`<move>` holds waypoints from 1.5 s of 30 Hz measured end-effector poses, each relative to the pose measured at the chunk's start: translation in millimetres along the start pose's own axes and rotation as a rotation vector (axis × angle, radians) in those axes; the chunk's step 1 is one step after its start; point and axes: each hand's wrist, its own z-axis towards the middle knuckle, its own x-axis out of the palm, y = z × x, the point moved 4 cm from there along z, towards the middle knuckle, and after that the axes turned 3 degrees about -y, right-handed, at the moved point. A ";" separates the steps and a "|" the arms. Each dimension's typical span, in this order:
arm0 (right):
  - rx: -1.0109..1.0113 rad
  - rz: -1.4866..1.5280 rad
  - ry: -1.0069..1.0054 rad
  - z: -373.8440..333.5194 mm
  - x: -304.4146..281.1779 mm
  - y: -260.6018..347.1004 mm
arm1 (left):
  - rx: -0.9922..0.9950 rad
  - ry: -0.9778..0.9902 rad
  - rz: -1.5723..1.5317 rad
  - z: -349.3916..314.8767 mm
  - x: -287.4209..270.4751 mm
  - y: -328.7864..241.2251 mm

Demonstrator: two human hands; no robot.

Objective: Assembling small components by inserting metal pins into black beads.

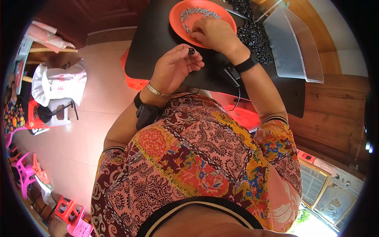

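Note:
Palm turned up, my left hand (173,67) pinches a small black ring-shaped part (191,51) between thumb and finger, over the near edge of the black table (146,49). My right hand (217,34) reaches over the orange plate (175,29), its thumb and fingertips pressed together close to the plate's bottom. What they hold, if anything, is hidden. Small silvery metal pieces (192,12) lie scattered in the plate, mostly along its far and left side. To the right of the plate spreads a heap of small black parts (254,41), similar in look to the one in my left hand.
A translucent plastic bin (288,51) lies on its side beyond the heap. Under my right wrist is a black device (229,76) with a cable. A red basin (242,117) sits below the table. At the left, a white bag (59,85) rests on a stool near another person (14,114).

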 end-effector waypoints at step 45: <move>-0.072 0.504 -0.614 -86.2 -30.3 52.0 | -0.040 -0.024 0.102 6.4 25.2 11.6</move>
